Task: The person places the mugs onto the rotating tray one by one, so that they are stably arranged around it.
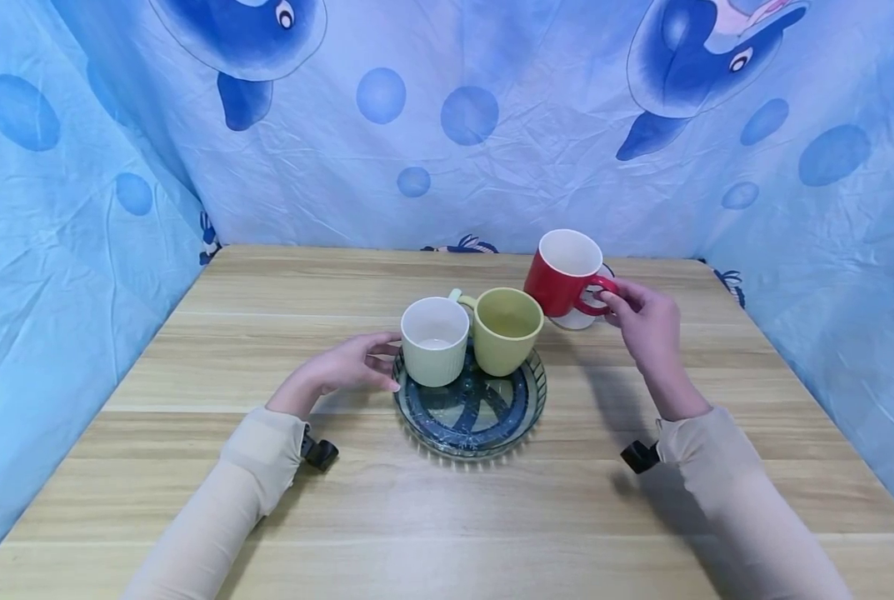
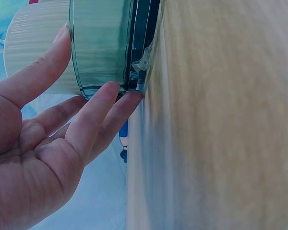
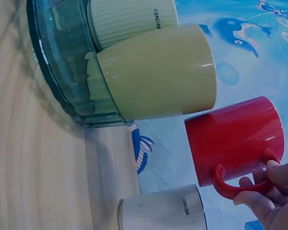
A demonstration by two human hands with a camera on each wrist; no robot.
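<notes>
By its handle, my right hand holds a tilted red mug with a white inside. The right wrist view shows this mug raised off the table, thumb and fingers about the handle. My left hand rests its extended fingers against the left side of a round clear glass tray. In that tray stand a ribbed whitish mug and a yellow-green mug, side by side. Behind and below the red mug, a white mug with a dark rim stands on the table, mostly hidden in the head view.
The wooden table extends around the tray. A blue cloth curtain with dolphin prints hangs along its back and sides. Each wrist carries a small black camera.
</notes>
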